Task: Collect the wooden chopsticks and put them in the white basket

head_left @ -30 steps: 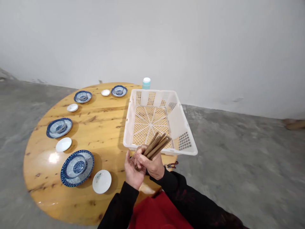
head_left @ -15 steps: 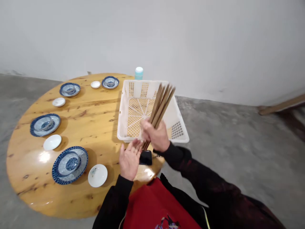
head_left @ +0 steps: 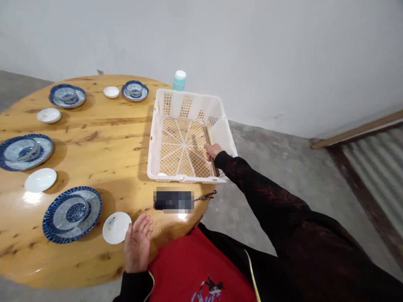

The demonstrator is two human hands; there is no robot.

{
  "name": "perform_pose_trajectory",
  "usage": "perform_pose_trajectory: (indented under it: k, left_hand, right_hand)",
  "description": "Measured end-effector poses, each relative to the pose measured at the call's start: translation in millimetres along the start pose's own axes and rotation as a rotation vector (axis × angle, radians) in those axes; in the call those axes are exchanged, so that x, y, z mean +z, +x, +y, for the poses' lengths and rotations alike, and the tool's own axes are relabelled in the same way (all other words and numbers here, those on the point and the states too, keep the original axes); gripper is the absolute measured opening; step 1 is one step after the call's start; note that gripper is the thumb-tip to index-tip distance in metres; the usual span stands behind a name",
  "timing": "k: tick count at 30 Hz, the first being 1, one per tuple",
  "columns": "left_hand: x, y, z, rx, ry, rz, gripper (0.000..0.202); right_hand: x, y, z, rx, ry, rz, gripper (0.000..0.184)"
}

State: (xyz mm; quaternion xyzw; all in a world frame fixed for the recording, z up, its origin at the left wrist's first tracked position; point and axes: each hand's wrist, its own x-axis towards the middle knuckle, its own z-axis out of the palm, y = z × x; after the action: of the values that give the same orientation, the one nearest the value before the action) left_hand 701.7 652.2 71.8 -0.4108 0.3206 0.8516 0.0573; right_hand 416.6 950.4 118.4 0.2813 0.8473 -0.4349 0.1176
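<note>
My right hand (head_left: 213, 151) reaches down into the white plastic basket (head_left: 151, 147), its fingers curled around a bundle of wooden chopsticks (head_left: 215, 166). The bundle lies low along the basket's right wall, and my hand covers its middle. My left hand (head_left: 138, 243) is open at the table's near edge, palm turned up and fingers stretched out, holding nothing. Close beside its fingertips is a small white dish (head_left: 116, 227). A dark phone (head_left: 174, 200), partly blurred out, lies between my left hand and the basket, with a cord strap (head_left: 206, 196) at its right end.
Blue-and-white plates with bowls on them (head_left: 50, 222) stand around the round wooden table (head_left: 110, 147), with small white dishes (head_left: 40, 180) between them. Behind the basket stands a light-blue bottle with a white cap (head_left: 179, 79). A white wall rises behind the table.
My right hand has lowered the chopsticks from above the basket's near edge to its right inner side. My left hand has drawn away from them, toward the lower left. The view has shifted.
</note>
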Motion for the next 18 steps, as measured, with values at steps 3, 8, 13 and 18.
perform_pose_trajectory:
  k: [3,8,13,18]
  left_hand:
    - [-2.8,3.7,1.3,0.007,-0.015,0.041,0.049]
    - [1.7,14.5,6.5,0.043,0.000,0.038,0.050]
    - [6.7,20.9,6.3,0.033,-0.015,0.021,0.047]
    - [7.9,25.1,4.8,-0.002,-0.050,0.018,0.045]
  right_hand:
    - [5.1,10.3,13.2,0.015,-0.122,0.011,0.026]
    - [13.7,24.8,29.0,0.024,-0.360,-0.003,0.027]
    - [22.5,40.7,33.3,0.010,-0.605,-0.011,0.023]
    - [27.1,44.9,32.5,-0.033,-0.797,-0.026,0.035]
